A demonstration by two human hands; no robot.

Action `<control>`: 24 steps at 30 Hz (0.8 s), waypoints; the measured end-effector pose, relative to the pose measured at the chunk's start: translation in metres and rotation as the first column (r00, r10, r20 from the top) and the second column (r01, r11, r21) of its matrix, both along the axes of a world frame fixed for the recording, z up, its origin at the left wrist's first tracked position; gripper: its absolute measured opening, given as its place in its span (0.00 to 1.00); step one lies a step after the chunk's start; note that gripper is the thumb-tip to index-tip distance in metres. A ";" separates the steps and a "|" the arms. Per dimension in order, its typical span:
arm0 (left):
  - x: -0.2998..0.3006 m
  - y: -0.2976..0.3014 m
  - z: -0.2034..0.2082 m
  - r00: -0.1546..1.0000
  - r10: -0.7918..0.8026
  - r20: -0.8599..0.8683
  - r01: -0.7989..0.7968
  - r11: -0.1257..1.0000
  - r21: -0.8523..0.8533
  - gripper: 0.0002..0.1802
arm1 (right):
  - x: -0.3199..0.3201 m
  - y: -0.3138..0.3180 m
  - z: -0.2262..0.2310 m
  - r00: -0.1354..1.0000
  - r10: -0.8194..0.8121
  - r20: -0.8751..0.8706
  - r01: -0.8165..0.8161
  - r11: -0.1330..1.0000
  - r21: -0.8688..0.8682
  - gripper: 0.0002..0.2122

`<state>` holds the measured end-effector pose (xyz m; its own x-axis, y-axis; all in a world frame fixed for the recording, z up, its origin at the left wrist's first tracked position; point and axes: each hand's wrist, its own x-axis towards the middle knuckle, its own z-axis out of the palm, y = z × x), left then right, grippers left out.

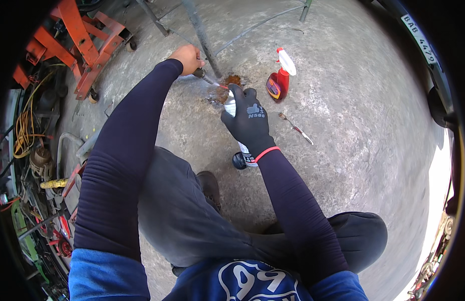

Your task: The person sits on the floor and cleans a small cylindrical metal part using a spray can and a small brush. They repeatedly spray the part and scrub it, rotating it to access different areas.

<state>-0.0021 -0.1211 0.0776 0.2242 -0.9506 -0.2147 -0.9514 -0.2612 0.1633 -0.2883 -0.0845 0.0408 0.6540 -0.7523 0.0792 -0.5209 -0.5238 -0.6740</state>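
My right hand, in a dark glove, grips a white aerosol spray can tilted toward a small metal part and a rusty wet stain on the concrete floor. A thin red straw sticks out of the can's nozzle toward the part. My left hand, bare, holds the dark end of that small part just above the floor, beside a slanted metal bar.
A red spray bottle with a white trigger stands right of the stain. A slim screwdriver-like tool lies on the floor. An orange steel frame and cluttered tools, cables and hoses fill the left side. My knees are bent below.
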 end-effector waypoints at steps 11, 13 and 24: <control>-0.004 -0.002 0.004 0.959 0.252 -0.127 -0.247 0.967 0.058 0.24 | 0.002 0.005 -0.007 0.999 -0.010 0.034 0.010 1.000 -0.011 0.33; -0.002 -0.003 0.007 0.973 0.230 -0.037 -0.225 0.969 0.098 0.27 | -0.005 0.002 -0.012 0.999 -0.045 0.002 0.045 0.999 -0.005 0.34; 0.003 0.007 0.010 0.917 0.362 -0.166 -0.344 0.930 0.132 0.32 | 0.004 -0.004 -0.006 0.972 0.003 0.234 0.027 0.992 -0.124 0.33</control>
<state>0.0014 -0.1139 0.0876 0.4887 -0.7889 -0.3724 -0.7497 -0.5981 0.2833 -0.2846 -0.0887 0.0348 0.5974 -0.7340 0.3231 -0.3634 -0.6070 -0.7068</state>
